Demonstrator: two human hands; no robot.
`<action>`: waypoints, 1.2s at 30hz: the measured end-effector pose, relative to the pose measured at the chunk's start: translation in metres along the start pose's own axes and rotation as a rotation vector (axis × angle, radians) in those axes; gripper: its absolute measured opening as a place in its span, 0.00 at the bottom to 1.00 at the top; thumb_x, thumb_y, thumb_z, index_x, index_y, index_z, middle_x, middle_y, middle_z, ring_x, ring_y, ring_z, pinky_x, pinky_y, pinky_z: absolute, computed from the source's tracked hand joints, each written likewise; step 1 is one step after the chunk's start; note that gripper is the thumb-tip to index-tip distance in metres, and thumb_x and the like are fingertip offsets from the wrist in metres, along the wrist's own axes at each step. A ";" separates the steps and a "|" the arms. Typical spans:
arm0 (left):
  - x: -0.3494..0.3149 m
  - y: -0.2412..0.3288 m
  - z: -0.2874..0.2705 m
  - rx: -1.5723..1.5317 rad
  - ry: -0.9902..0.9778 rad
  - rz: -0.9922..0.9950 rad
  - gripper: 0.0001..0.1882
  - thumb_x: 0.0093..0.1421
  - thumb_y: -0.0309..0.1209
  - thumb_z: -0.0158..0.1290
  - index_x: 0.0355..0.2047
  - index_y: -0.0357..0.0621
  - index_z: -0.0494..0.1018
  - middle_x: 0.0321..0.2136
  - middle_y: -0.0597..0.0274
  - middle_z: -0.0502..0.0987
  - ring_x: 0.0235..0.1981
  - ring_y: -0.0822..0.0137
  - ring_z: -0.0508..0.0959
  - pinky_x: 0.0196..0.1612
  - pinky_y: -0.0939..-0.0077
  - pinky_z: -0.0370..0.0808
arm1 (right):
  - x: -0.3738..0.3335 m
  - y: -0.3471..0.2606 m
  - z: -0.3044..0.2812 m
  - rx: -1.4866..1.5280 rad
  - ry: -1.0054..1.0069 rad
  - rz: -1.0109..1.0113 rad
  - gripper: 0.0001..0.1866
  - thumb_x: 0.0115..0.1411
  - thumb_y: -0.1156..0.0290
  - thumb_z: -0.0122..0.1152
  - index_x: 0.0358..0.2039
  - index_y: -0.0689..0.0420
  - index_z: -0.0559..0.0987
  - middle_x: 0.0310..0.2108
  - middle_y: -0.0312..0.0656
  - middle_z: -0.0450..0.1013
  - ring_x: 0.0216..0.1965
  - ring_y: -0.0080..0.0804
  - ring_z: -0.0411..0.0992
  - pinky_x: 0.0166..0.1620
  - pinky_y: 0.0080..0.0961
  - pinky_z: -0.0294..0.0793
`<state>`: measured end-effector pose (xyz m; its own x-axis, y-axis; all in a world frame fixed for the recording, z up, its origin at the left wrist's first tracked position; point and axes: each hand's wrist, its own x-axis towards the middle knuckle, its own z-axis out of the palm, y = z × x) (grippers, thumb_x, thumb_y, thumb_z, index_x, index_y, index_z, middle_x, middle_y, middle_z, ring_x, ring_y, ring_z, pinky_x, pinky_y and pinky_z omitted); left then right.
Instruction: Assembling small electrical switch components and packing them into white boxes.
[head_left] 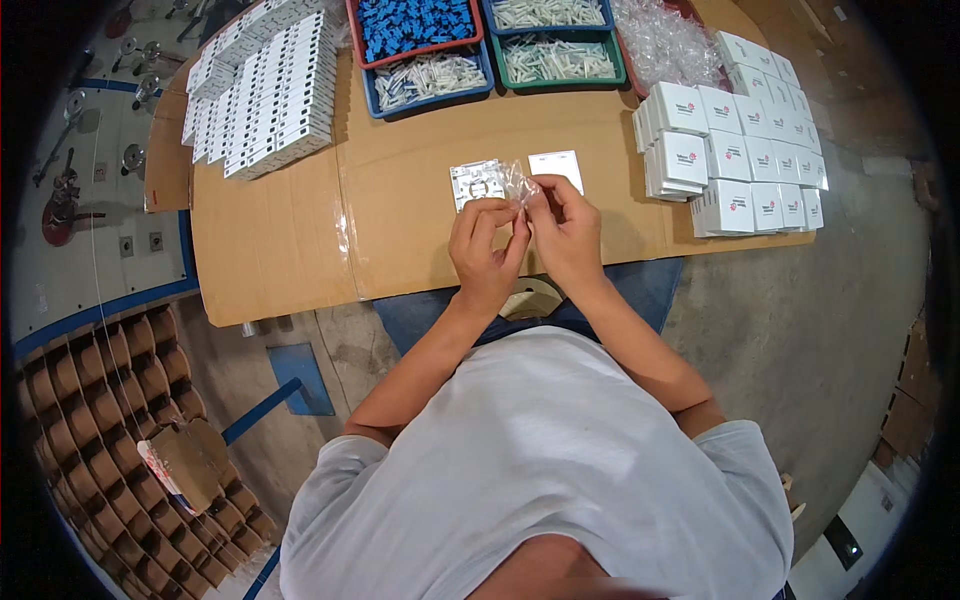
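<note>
Between my two hands, over the near part of the cardboard-covered table (400, 220), is a small clear plastic bag (517, 183). My left hand (486, 248) pinches its lower edge. From the other side my right hand (567, 228) grips it with bent fingers. Just beyond my left hand lies a white square plate (474, 184) with a round cutout and small fittings. A plain white flat square piece (556, 165) rests behind my right hand, which covers part of it. What the bag contains is too small to make out.
Rows of white boxes (285, 95) stand at the far left, and stacked white boxes (735, 150) at the right. Trays along the back hold blue parts (415, 25) and pale plugs (555, 62). Clear bags (665, 45) fill another tray. Cardboard dividers (110, 400) sit lower left.
</note>
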<state>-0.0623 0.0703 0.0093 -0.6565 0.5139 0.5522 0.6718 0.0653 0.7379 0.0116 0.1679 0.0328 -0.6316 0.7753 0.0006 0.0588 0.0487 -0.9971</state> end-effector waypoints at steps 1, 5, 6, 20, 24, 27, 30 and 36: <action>0.000 0.000 0.001 -0.025 0.017 -0.012 0.10 0.53 0.17 0.64 0.33 0.38 0.76 0.35 0.54 0.79 0.36 0.56 0.80 0.39 0.67 0.77 | -0.002 0.004 0.001 0.051 -0.001 0.008 0.09 0.68 0.73 0.61 0.43 0.66 0.80 0.30 0.40 0.80 0.30 0.19 0.77 0.32 0.21 0.77; -0.001 0.000 0.002 -0.098 0.062 -0.068 0.10 0.53 0.19 0.65 0.34 0.39 0.76 0.37 0.54 0.79 0.37 0.56 0.80 0.39 0.67 0.76 | 0.001 0.005 0.000 0.079 -0.013 0.010 0.09 0.70 0.73 0.59 0.44 0.67 0.80 0.29 0.41 0.80 0.30 0.20 0.78 0.33 0.20 0.77; -0.001 0.001 0.002 -0.099 0.063 -0.067 0.10 0.53 0.19 0.65 0.34 0.39 0.76 0.37 0.54 0.79 0.37 0.56 0.80 0.39 0.67 0.76 | 0.002 0.004 0.000 0.078 -0.013 0.010 0.09 0.70 0.73 0.59 0.44 0.67 0.80 0.29 0.41 0.80 0.30 0.20 0.78 0.33 0.20 0.77; 0.017 0.007 -0.009 -0.981 -0.053 -0.950 0.18 0.73 0.40 0.54 0.52 0.39 0.80 0.45 0.60 0.83 0.45 0.73 0.80 0.50 0.71 0.76 | 0.011 -0.009 -0.013 0.116 -0.167 -0.065 0.10 0.67 0.81 0.59 0.48 0.65 0.80 0.38 0.40 0.80 0.37 0.23 0.79 0.40 0.20 0.80; 0.016 0.006 -0.008 -1.003 -0.007 -0.949 0.19 0.72 0.43 0.54 0.51 0.40 0.80 0.46 0.62 0.82 0.45 0.72 0.80 0.50 0.71 0.76 | 0.012 -0.006 -0.015 0.197 -0.153 0.017 0.11 0.67 0.82 0.60 0.50 0.66 0.77 0.42 0.42 0.78 0.41 0.25 0.79 0.44 0.22 0.81; 0.015 0.011 -0.007 -1.032 0.018 -0.958 0.20 0.72 0.44 0.54 0.51 0.40 0.80 0.45 0.63 0.82 0.45 0.72 0.80 0.49 0.72 0.75 | 0.013 -0.005 -0.015 0.315 -0.128 0.056 0.10 0.66 0.82 0.61 0.48 0.66 0.76 0.42 0.43 0.78 0.41 0.26 0.79 0.46 0.23 0.83; 0.018 0.011 -0.007 -1.067 0.072 -0.982 0.20 0.72 0.44 0.53 0.52 0.40 0.80 0.44 0.63 0.82 0.45 0.72 0.79 0.48 0.73 0.75 | 0.013 -0.008 -0.016 0.369 -0.174 0.101 0.08 0.66 0.82 0.61 0.45 0.66 0.76 0.42 0.43 0.77 0.43 0.26 0.79 0.46 0.25 0.84; 0.018 0.006 -0.009 -1.034 0.142 -0.926 0.19 0.73 0.42 0.53 0.52 0.39 0.80 0.44 0.63 0.82 0.44 0.72 0.79 0.48 0.74 0.75 | 0.002 -0.023 -0.013 -0.020 -0.164 -0.183 0.09 0.63 0.81 0.66 0.44 0.64 0.81 0.48 0.39 0.71 0.43 0.23 0.76 0.43 0.20 0.83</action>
<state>-0.0728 0.0724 0.0275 -0.7880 0.5376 -0.3000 -0.5346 -0.3558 0.7665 0.0192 0.1763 0.0566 -0.7502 0.6397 0.1672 -0.0540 0.1928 -0.9797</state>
